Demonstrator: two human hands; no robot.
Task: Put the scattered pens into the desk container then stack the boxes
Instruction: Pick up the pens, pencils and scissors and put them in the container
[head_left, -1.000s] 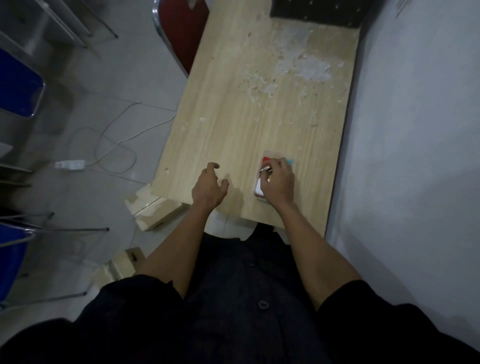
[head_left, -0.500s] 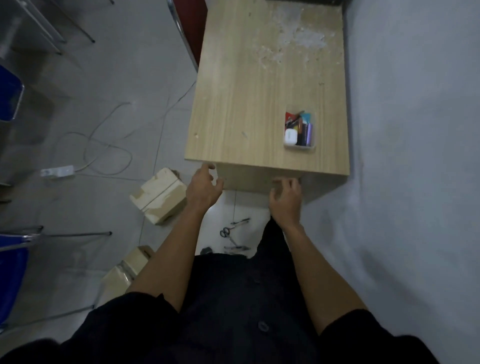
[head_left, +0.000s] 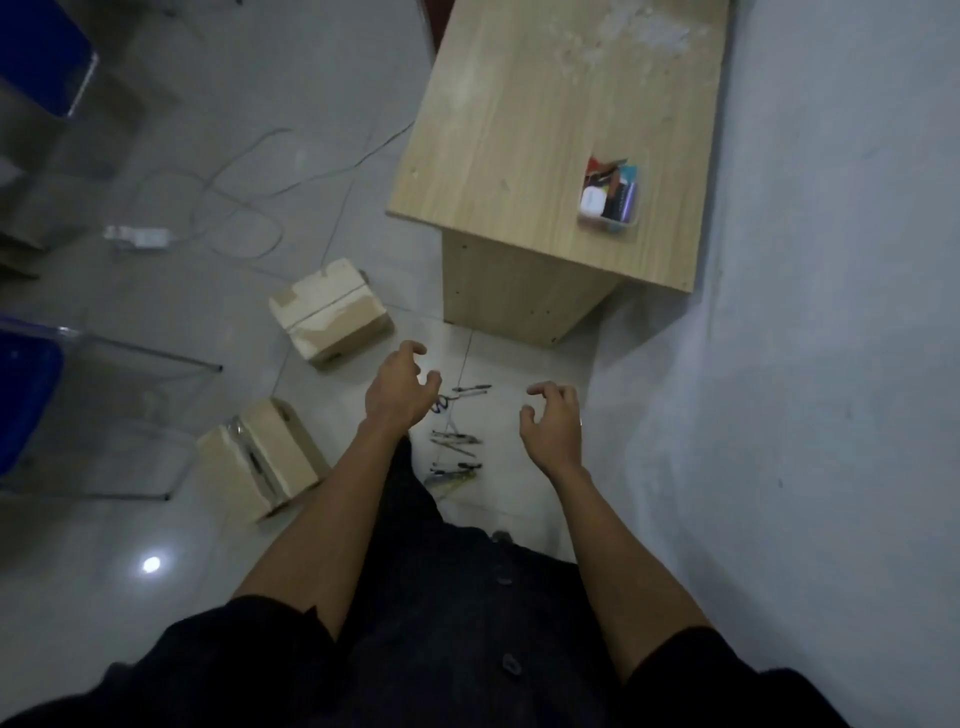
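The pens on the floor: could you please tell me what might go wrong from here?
1. The pens lie loose on smooth tile between the left hand and right hand, both empty; a hurried grab could roll some under the desk.
2. The container already looks crowded and stands near the desk's front edge, so adding pens might spill it.
3. A cable loops on the floor near the boxes, a possible trip hazard.

A white cable (head_left: 340, 218) loops across the floor (head_left: 156, 493).
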